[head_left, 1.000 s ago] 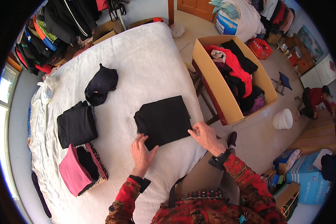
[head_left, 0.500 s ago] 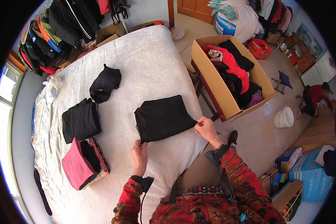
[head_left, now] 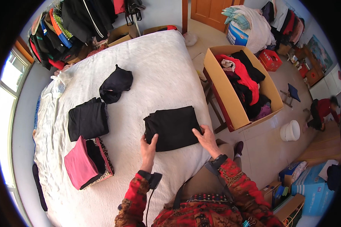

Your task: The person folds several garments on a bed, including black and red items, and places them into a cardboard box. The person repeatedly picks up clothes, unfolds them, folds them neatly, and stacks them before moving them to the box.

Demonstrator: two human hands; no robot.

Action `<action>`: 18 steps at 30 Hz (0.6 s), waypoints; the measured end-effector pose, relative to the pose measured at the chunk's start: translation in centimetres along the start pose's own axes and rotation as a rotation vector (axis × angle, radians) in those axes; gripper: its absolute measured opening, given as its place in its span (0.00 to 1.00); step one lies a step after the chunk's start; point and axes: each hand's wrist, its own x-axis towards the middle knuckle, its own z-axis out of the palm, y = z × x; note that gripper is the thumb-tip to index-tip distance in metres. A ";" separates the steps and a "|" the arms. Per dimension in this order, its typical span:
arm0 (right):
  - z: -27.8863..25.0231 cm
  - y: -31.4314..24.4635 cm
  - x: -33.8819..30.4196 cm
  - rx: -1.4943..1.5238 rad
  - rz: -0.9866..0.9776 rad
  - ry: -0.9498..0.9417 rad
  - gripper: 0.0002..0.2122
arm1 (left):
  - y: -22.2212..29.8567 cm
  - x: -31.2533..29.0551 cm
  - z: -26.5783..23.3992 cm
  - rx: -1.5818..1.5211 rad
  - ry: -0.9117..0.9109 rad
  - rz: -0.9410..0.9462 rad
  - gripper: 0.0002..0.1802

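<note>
Now, one black folded garment [head_left: 173, 128] lay on the white-covered bed [head_left: 151, 64], near corners no longer pinched, seemingly squarer. Left hand [head_left: 148, 148] and right hand [head_left: 208, 140], apart, loosely framed opposite sides, thumbs spread.

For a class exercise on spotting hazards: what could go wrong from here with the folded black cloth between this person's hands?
1. The left hand and right hand are at the sides of the folded black cloth, leaving its far edge free; layers might slip if lifted.
2. The cloth lies near the right edge of the bed, so a sideways pull could slide it off.
3. A thin cable runs from the device at the left wrist and might snag.
</note>
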 end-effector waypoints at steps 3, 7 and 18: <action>1.1 -1.8 0.4 0.087 0.104 -0.130 0.27 | -0.6 0.4 2.1 0.189 0.092 0.257 0.34; 0.2 -0.7 1.2 0.014 -0.025 -0.130 0.19 | -1.6 0.7 0.8 0.218 0.131 0.130 0.21; 0.2 -0.8 2.8 0.441 0.224 -0.250 0.18 | 2.4 5.0 0.8 -0.388 -0.115 -0.206 0.26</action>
